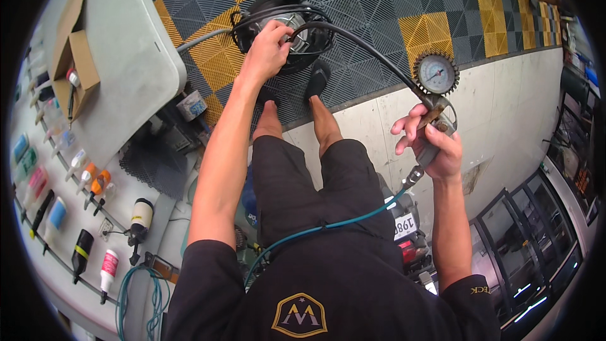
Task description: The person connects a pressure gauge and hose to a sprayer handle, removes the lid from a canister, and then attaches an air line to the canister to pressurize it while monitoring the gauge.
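My right hand (439, 145) holds a tyre inflator gun (431, 151), its thumb across the body and some fingers lifted off. A round dial gauge (435, 74) with a toothed black rim sits on top of it. From the inflator a black hose (372, 50) curves up and left to my left hand (271, 47). There my closed fingers pinch the hose's end; its tip is hidden. Just under that hand stands a round black thing (252, 12) with a grey metal middle and loops of cable; I cannot tell its kind. A teal air hose (328, 225) joins the inflator's lower end.
To the left is a grey table (136, 44) with an open cardboard box (85, 63). Spray bottles (108, 271) hang from a rail below it. Black and yellow floor tiles (426, 28) meet a pale floor (505, 95). Behind me is a vehicle with a licence plate (406, 226).
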Demonstrator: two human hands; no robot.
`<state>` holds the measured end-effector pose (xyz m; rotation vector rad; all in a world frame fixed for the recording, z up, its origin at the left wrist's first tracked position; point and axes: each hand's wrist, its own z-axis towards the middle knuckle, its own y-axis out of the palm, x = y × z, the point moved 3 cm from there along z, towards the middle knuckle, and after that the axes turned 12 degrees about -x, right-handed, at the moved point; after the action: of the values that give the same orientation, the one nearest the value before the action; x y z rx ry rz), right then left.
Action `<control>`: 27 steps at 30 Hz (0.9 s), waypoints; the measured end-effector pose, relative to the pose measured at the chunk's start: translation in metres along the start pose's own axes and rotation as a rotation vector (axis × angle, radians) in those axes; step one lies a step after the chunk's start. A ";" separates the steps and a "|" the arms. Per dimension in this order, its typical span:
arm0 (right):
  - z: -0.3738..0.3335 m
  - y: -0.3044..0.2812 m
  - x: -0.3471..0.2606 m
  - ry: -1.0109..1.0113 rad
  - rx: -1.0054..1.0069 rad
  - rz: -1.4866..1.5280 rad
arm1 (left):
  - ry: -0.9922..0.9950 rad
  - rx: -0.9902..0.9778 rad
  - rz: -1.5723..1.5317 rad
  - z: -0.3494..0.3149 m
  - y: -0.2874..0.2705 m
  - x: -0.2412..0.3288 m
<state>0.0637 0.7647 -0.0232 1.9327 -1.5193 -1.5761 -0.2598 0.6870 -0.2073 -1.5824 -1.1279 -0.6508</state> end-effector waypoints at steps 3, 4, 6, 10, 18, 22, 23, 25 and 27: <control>-0.003 0.013 -0.004 -0.002 -0.071 -0.039 | 0.063 0.129 -0.131 -0.009 0.003 0.002; -0.005 0.017 -0.007 0.003 -0.085 -0.094 | 0.090 0.135 -0.101 -0.010 0.004 0.003; -0.010 0.026 -0.008 0.092 -0.097 -0.184 | 0.112 0.132 -0.065 -0.013 0.006 0.003; -0.014 0.037 0.003 0.300 -0.129 -0.374 | 0.038 0.120 0.046 -0.017 0.004 -0.001; -0.017 0.038 0.020 0.302 -0.145 -0.387 | 0.030 -0.031 0.118 -0.009 -0.007 0.010; -0.020 0.014 0.008 0.195 0.024 -0.200 | 0.243 0.105 0.303 -0.004 -0.002 0.036; -0.018 0.005 0.005 0.128 0.042 -0.148 | 0.281 0.139 0.291 -0.003 0.001 0.041; -0.015 -0.015 0.001 0.076 0.082 -0.069 | 0.274 0.214 0.109 0.001 0.015 0.046; -0.016 -0.029 -0.003 0.087 0.083 -0.054 | 0.122 0.234 -0.071 0.005 0.034 0.042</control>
<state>0.0938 0.7733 -0.0356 2.0748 -1.5321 -1.4514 -0.2124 0.7054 -0.1877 -1.2924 -1.1294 -0.6290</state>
